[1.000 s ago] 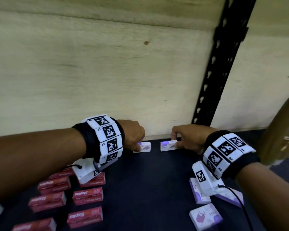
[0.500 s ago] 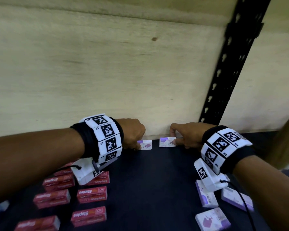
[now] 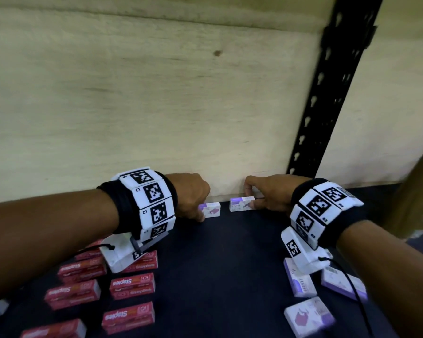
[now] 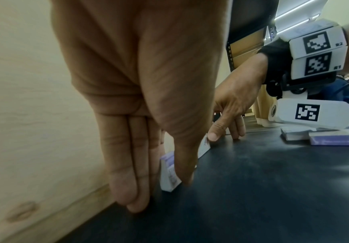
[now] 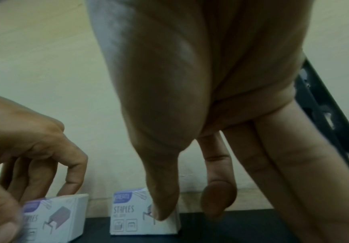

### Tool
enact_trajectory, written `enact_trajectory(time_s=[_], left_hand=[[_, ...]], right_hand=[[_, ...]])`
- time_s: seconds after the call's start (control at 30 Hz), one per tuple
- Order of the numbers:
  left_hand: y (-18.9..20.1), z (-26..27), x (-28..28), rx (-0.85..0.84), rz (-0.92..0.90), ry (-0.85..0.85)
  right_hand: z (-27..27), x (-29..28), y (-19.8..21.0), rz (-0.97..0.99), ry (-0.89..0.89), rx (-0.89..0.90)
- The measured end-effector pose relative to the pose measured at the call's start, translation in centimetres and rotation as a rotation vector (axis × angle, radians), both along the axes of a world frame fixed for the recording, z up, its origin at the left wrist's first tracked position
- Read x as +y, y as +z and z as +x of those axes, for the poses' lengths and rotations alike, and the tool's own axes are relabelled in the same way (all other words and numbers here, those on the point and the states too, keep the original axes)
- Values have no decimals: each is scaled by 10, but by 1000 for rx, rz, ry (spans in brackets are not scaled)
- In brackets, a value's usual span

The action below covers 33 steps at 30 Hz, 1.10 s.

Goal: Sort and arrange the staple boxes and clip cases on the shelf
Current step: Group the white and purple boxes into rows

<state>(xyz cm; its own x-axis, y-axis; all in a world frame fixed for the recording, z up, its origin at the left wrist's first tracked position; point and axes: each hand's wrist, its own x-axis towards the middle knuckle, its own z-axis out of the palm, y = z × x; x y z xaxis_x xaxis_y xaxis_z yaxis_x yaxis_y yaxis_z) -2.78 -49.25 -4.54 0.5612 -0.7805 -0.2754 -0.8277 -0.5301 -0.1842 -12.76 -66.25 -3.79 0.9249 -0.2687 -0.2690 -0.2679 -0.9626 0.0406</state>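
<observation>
Fingertips of left hand (image 3: 193, 195) on white staple box (image 3: 211, 209), hidden behind knuckles.

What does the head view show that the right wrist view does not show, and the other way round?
Only the head view shows the red staple boxes at front left, the loose white-and-purple boxes at front right, and both marker wristbands.

Only the right wrist view shows the printed word STAPLES on the right box and the thumb pressed against its front.

Both show the left hand, the right hand and their two white-and-purple boxes standing apart by the wooden back panel.
</observation>
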Motion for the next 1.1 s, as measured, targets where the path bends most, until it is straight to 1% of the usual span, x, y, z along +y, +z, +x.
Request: enact_trajectory(time_s=[0.13,0.23,0.33,0.37,0.4,0.47,0.53,0.63,0.73,0.87,1.0,1.1], left_hand=[[5,-6,1,11,17,26],[18,-16,6,-52,-4,28],[35,-30,11,-255,-48,-101],[39,-38,12,-295,-83,-156],[41,-44,13,-298,-111,-197],[41,-60,11,-235,-133,-244],[36,-75,8,-128,-129,-263],[21,-94,-2,34,-138,-301],[6,-107,-16,131,-121,-332],[-5,-122,-32,168,-125,-316],[-8,-134,-41,179,-105,-323],[-7,-136,-44,230,-124,-315]], right_hand=[[-4,1,1,-7,-40,-15],[-12,-1,7,8,-102,3],[-25,-6,16,72,-185,72],[-31,-7,19,108,-207,87],[-36,-8,21,132,-216,98],[-49,-10,24,114,-218,115],[-62,-12,25,74,-213,136],[-78,-10,25,62,-195,177],[-92,-4,18,-14,-213,182],[-112,-4,11,-53,-261,141],[-126,-4,10,-36,-291,141],[-133,0,12,-49,-303,169]])
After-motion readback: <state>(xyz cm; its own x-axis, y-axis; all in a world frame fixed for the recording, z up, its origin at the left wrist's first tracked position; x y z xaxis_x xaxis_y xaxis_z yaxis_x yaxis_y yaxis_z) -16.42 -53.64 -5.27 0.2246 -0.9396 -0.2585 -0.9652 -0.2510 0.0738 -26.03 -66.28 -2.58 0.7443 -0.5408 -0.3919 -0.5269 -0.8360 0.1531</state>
